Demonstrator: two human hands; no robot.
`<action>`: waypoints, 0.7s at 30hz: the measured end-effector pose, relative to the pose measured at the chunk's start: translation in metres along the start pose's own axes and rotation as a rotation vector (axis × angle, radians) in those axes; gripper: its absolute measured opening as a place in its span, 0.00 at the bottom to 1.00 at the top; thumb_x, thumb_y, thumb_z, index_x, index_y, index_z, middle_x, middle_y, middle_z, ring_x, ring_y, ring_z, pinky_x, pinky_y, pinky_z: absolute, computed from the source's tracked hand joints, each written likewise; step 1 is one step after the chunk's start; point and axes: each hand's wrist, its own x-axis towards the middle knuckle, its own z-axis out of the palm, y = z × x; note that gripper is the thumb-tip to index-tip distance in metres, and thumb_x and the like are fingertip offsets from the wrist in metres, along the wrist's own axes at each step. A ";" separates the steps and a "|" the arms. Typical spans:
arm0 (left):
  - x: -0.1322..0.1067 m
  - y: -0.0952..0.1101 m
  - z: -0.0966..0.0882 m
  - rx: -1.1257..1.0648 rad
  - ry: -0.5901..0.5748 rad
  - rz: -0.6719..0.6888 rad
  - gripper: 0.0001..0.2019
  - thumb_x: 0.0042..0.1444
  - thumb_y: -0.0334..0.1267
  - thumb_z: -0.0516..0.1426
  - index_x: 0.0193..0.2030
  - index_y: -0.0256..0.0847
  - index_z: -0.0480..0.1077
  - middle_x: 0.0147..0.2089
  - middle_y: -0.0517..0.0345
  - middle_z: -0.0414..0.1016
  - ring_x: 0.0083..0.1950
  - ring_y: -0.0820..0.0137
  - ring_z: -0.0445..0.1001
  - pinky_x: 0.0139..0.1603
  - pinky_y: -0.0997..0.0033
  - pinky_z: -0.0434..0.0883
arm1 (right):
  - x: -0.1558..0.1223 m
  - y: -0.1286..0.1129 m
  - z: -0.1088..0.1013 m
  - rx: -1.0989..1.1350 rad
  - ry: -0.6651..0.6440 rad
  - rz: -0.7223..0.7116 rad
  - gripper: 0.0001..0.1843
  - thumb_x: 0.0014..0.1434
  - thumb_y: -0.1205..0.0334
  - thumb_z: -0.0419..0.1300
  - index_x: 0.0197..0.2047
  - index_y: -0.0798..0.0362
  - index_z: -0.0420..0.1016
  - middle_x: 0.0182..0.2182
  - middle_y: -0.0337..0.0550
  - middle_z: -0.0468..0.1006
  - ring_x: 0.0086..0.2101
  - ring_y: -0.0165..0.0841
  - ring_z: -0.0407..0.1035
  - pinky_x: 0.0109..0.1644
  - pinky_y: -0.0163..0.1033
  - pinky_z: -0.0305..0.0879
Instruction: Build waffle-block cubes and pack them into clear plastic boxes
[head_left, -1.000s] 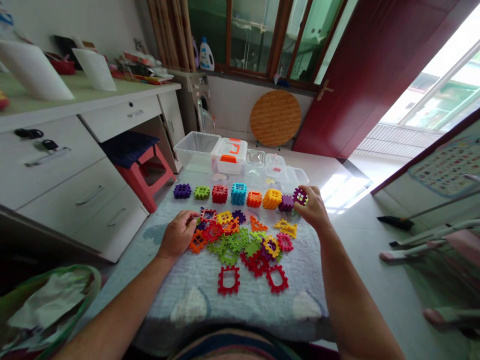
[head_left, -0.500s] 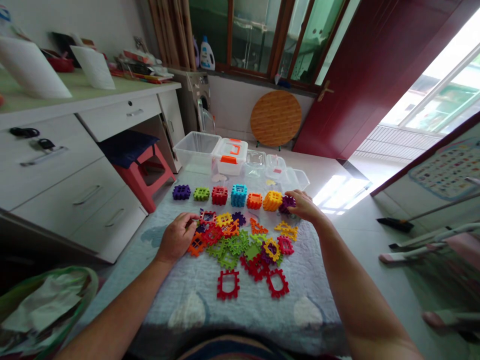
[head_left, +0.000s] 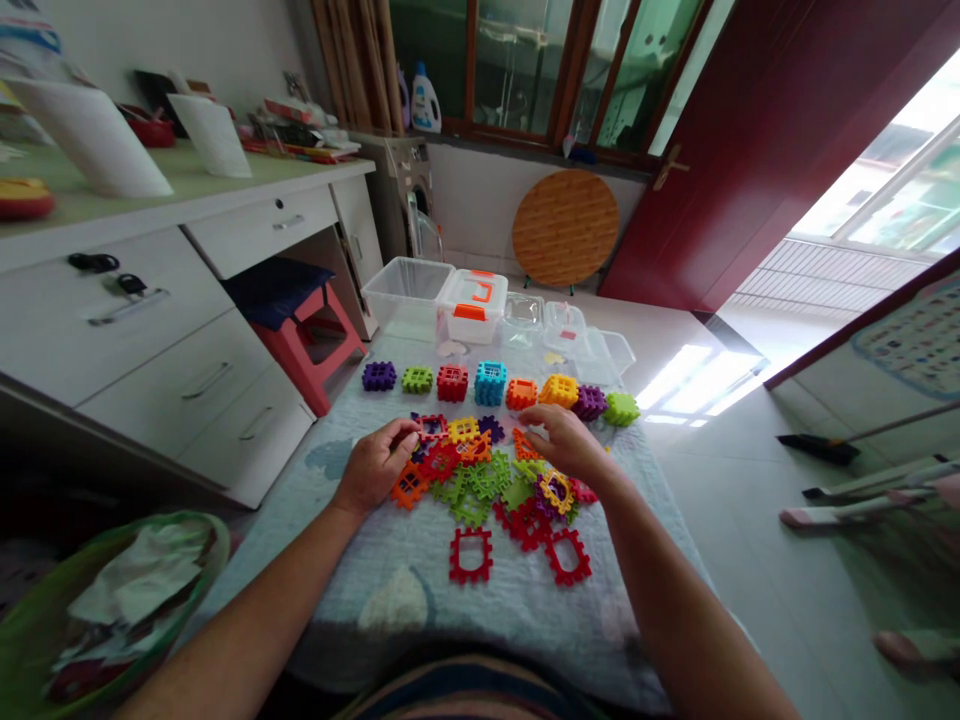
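My left hand (head_left: 377, 463) rests at the left edge of a loose heap of plastic interlocking pieces. Its fingers are curled, thumb near index, right beside a red window piece (head_left: 433, 428); whatever lies in the pinch is hidden. Over the heap's right side reaches my right hand (head_left: 562, 440), fingers apart, close to an orange triangular piece (head_left: 523, 444). Green pieces (head_left: 491, 475) fill the heap's middle. Behind it runs a row of stacks: dark purple (head_left: 379, 376), green (head_left: 417, 379), red (head_left: 452, 383), blue (head_left: 490, 383), orange (head_left: 521, 394), yellow (head_left: 559, 390), purple (head_left: 590, 402) and light green (head_left: 622, 408).
Clear plastic bins (head_left: 409, 295) and a lidded box with orange clips (head_left: 472, 305) stand at the table's far end. Two red frames (head_left: 471, 556) lie in front of the heap. To the left are a pink stool (head_left: 304, 340) and a waste basket (head_left: 214, 540).
My right hand has left the purple stack and moved left and nearer, over the heap. The light green stack at the row's right end now shows. My left hand stays beside the red piece.
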 end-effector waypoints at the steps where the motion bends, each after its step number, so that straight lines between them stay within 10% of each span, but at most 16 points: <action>1: 0.000 0.000 0.000 -0.008 -0.003 -0.004 0.15 0.61 0.48 0.50 0.43 0.43 0.73 0.38 0.59 0.79 0.38 0.66 0.76 0.41 0.70 0.70 | 0.006 -0.004 0.009 -0.039 -0.053 -0.011 0.14 0.57 0.70 0.56 0.46 0.55 0.75 0.44 0.48 0.79 0.45 0.37 0.71 0.52 0.42 0.64; 9: 0.001 -0.002 -0.001 -0.159 0.077 -0.082 0.16 0.61 0.48 0.49 0.44 0.41 0.71 0.35 0.58 0.78 0.36 0.67 0.76 0.41 0.69 0.71 | 0.037 -0.003 0.047 -0.287 -0.307 -0.026 0.30 0.52 0.75 0.54 0.59 0.56 0.68 0.54 0.51 0.73 0.48 0.39 0.66 0.54 0.41 0.59; 21: 0.002 -0.006 -0.001 -0.227 0.059 -0.099 0.20 0.63 0.50 0.48 0.50 0.40 0.71 0.50 0.51 0.79 0.53 0.61 0.75 0.58 0.60 0.68 | 0.014 -0.009 0.009 -0.129 -0.206 0.028 0.11 0.59 0.65 0.52 0.29 0.53 0.73 0.27 0.41 0.75 0.29 0.31 0.66 0.34 0.35 0.57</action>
